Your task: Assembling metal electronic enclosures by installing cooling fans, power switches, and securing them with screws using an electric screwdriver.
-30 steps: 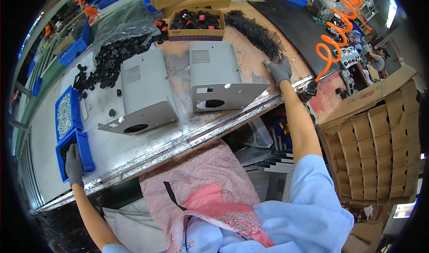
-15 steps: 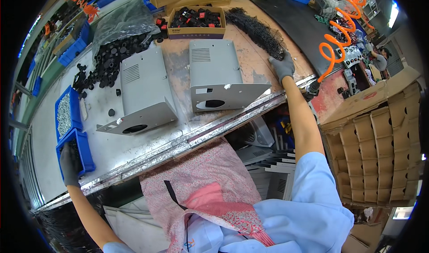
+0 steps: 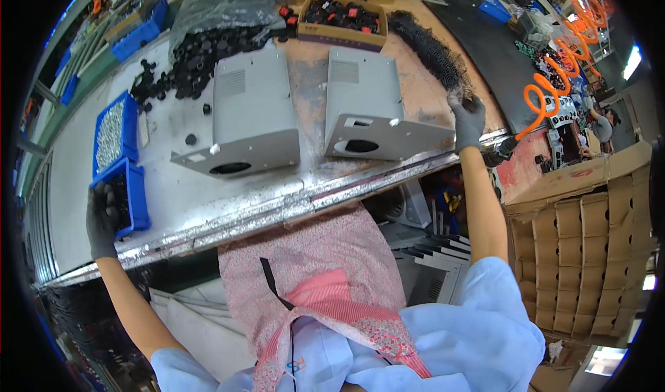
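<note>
My left hand [image 3: 102, 215], in a dark grey glove, is at the left side of a blue bin [image 3: 141, 198] holding small dark pieces. Its fingers are curled in; what they hold is too small to make out. Out to the right, my gloved right hand [image 3: 468, 123] closes its fingers on the near end of a long bundle of black wire mesh [image 3: 431, 51]. Two grey sheet-metal housings [image 3: 251, 108] [image 3: 366, 91] lie between my hands, each with slots on top and a round opening in its front flange.
Another blue bin [image 3: 116, 132] holds small silvery parts. Loose black caps [image 3: 215, 51] spill from a clear plastic bag [image 3: 225, 7]. A carton [image 3: 343, 37] holds black-and-red switch-like parts. An orange coiled hose [image 3: 537, 101] hangs right, above a divided cardboard box [image 3: 582, 246].
My left hand has drawn up out of the bin's inside to its left edge, fingers curling. The right hand stays at the mesh bundle's end and has turned more upright. The whole view has shifted.
</note>
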The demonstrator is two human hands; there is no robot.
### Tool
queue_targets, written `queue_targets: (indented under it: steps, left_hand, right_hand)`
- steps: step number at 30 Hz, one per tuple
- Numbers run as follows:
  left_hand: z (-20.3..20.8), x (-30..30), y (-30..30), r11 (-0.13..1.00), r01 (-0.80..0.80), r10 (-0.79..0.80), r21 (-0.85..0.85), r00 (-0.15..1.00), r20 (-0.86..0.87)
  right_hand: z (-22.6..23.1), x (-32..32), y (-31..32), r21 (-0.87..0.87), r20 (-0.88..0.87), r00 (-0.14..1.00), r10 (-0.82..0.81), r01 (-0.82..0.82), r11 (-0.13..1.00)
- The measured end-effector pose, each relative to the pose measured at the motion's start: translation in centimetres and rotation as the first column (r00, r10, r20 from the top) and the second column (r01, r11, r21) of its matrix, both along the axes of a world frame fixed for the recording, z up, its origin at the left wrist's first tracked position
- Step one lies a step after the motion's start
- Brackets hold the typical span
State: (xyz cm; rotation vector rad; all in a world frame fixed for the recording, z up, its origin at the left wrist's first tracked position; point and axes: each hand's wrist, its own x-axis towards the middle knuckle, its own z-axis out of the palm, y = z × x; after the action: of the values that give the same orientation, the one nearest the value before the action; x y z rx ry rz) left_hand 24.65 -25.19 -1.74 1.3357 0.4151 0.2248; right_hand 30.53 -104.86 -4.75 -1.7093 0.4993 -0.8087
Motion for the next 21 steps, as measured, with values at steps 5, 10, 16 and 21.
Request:
queue_targets:
  steps: [5, 10, 16, 21]
  left_hand:
    - [0.9, -0.9, -1.0, 1.000, -0.022, 0.021, -0.018, 0.999, -0.050]
    - [0.8, -0.1, -0.6, 0.999, 0.028, -0.027, 0.017, 0.995, -0.095]
    - [1.3, -0.2, -1.4, 0.997, 0.081, -0.081, -0.003, 0.992, -0.101]
    - [1.1, -0.2, -1.8, 0.995, 0.095, -0.093, 0.039, 0.995, -0.042]
  right_hand:
    - [2.1, -11.4, 11.4, -0.035, 0.109, 0.993, 0.051, -0.047, 0.998]
    - [-1.9, -14.4, 19.2, -0.262, 0.015, 0.985, 0.170, -0.160, 0.952]
    - [-2.3, -11.0, 21.4, -0.413, -0.012, 0.995, -0.096, 0.082, 0.907]
    - [-2.1, -9.4, 20.6, -0.319, -0.054, 0.991, -0.120, 0.096, 0.943]
